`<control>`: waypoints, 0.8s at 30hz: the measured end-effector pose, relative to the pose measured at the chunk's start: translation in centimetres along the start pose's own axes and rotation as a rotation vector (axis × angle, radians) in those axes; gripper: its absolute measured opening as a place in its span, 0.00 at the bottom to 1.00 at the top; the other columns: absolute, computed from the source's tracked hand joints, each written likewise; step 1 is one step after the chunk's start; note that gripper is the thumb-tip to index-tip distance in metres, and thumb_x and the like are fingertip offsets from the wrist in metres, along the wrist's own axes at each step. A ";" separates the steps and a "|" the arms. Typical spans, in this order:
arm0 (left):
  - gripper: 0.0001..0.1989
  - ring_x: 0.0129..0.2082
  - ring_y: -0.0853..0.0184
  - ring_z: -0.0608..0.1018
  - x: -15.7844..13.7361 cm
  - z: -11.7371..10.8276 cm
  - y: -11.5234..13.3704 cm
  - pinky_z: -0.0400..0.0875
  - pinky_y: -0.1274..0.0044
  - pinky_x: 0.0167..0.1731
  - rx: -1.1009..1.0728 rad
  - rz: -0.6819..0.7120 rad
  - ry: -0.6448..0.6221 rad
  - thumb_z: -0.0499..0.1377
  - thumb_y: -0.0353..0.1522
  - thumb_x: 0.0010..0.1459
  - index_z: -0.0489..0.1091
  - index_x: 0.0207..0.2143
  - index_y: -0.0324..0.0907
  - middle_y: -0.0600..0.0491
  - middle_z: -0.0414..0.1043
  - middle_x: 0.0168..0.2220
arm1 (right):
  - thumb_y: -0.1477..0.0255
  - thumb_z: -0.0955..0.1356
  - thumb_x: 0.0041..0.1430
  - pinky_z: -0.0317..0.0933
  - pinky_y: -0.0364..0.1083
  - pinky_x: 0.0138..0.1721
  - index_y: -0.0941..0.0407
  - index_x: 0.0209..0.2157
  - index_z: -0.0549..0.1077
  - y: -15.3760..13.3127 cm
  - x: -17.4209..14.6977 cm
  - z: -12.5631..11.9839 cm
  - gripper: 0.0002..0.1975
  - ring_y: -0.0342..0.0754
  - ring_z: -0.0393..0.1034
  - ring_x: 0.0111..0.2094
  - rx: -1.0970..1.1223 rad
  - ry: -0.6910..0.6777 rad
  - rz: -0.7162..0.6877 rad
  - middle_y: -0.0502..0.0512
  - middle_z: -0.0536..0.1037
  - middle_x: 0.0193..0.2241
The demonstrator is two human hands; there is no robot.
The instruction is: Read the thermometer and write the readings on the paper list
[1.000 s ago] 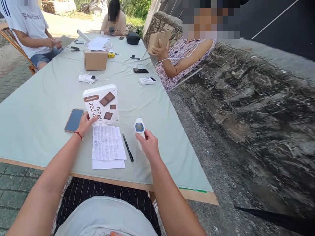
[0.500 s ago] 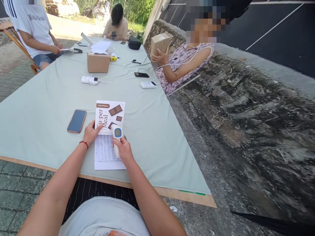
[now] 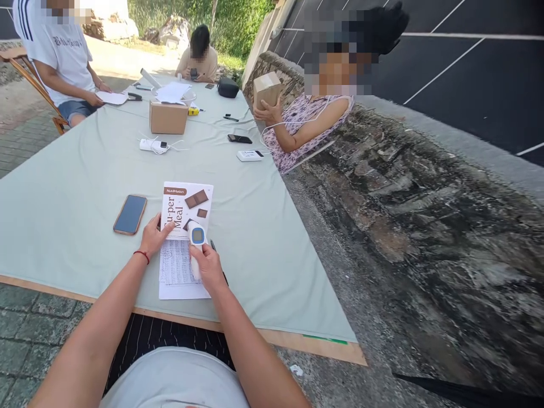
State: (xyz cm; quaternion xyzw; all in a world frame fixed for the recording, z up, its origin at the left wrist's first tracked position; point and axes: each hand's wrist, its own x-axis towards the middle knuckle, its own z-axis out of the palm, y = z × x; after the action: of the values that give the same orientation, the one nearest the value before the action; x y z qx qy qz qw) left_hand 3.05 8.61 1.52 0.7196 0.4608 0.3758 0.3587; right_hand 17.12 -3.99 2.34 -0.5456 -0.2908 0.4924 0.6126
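Outdoors, the left grip (image 3: 154,236) holds a "NutriMotion" box (image 3: 187,207).

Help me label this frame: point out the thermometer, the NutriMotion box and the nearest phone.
Thermometer (image 3: 198,236): head view, on its screen.
NutriMotion box (image 3: 187,211): head view, on its printed front.
Nearest phone (image 3: 130,215): head view, on its screen.

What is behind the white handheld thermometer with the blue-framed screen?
In this view, the white thermometer partly covers the lower right of the white cardboard box and the printed white paper; their left portions show. Whatever is directly behind the thermometer cannot be seen.
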 end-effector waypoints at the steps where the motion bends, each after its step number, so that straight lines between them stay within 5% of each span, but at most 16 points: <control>1: 0.29 0.43 0.57 0.76 0.0 0.0 -0.1 0.69 0.68 0.44 0.005 0.002 0.003 0.57 0.54 0.57 0.72 0.49 0.42 0.46 0.76 0.44 | 0.53 0.74 0.43 0.60 0.45 0.35 0.56 0.31 0.72 0.0 0.0 0.0 0.22 0.47 0.64 0.32 0.002 -0.001 -0.001 0.50 0.72 0.28; 15: 0.28 0.47 0.56 0.76 -0.1 -0.2 0.4 0.69 0.67 0.48 -0.026 -0.003 -0.011 0.57 0.53 0.58 0.71 0.50 0.41 0.45 0.76 0.48 | 0.53 0.76 0.41 0.64 0.47 0.39 0.57 0.38 0.74 -0.5 -0.3 0.4 0.27 0.50 0.70 0.36 0.129 -0.065 0.067 0.52 0.76 0.32; 24: 0.30 0.46 0.55 0.76 0.0 -0.3 0.2 0.69 0.67 0.46 -0.017 0.006 -0.023 0.57 0.54 0.57 0.70 0.52 0.41 0.45 0.76 0.48 | 0.56 0.77 0.42 0.65 0.47 0.37 0.56 0.37 0.74 -5.3 -4.0 0.2 0.24 0.50 0.70 0.35 0.138 0.023 -0.050 0.54 0.77 0.35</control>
State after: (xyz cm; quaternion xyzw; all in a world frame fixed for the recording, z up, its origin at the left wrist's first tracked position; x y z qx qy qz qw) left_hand 2.84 8.57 1.86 0.7222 0.4512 0.3725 0.3688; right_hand 17.10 -7.22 8.18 -0.5004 -0.2627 0.4895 0.6641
